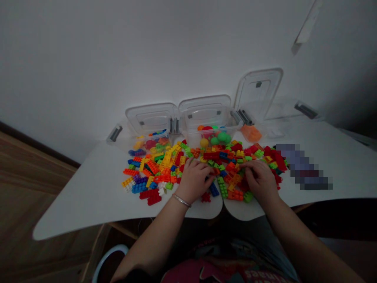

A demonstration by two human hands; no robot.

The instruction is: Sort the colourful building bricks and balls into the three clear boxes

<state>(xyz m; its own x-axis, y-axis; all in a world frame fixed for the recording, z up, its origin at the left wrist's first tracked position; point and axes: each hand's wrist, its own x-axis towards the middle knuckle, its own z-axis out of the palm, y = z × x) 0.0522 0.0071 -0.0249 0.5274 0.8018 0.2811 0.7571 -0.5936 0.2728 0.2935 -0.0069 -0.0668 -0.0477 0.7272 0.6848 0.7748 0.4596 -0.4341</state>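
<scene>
A spread pile of toy building bricks in many colours lies on the white table under both hands. My left hand point(195, 176), with a bracelet on its wrist, rests in the middle of the pile. Its thumb and fingers close around a small orange-red brick point(216, 171). Close by are a blue brick point(214, 189) and a long green brick point(222, 187). My right hand point(260, 180) reaches into the pile's right part, index finger stretched toward orange bricks point(235, 181) and thumb apart from it. Nothing shows between them; its other fingers are partly hidden.
Behind the pile stand a clear box point(188, 131) with coloured balls and another clear box point(135, 137) with colourful pieces, lids raised. An orange piece point(251, 133) sits in a box at the right. A pixelated object point(304, 167) lies on the white table point(88, 196), right of the bricks.
</scene>
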